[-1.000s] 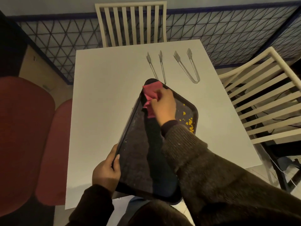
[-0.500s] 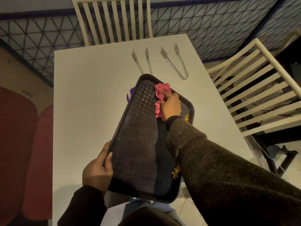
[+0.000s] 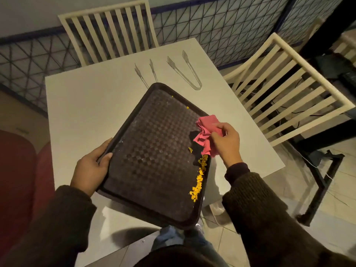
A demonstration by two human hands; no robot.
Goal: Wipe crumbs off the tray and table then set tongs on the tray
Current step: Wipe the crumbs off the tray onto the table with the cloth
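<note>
Gripping the tray (image 3: 154, 151) edge, left hand (image 3: 90, 170); right hand (image 3: 227, 143) pinching pink cloth (image 3: 206, 132) above yellow crumbs (image 3: 198, 182)

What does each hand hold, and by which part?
The left hand grips the tray by its left rim; the right hand pinches the pink cloth at its right side.

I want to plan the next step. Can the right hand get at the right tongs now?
Probably not yet: the right hand grips the cloth. The right tongs lie bare on the table beyond the tray, so the way looks free once the cloth is dropped.
</note>
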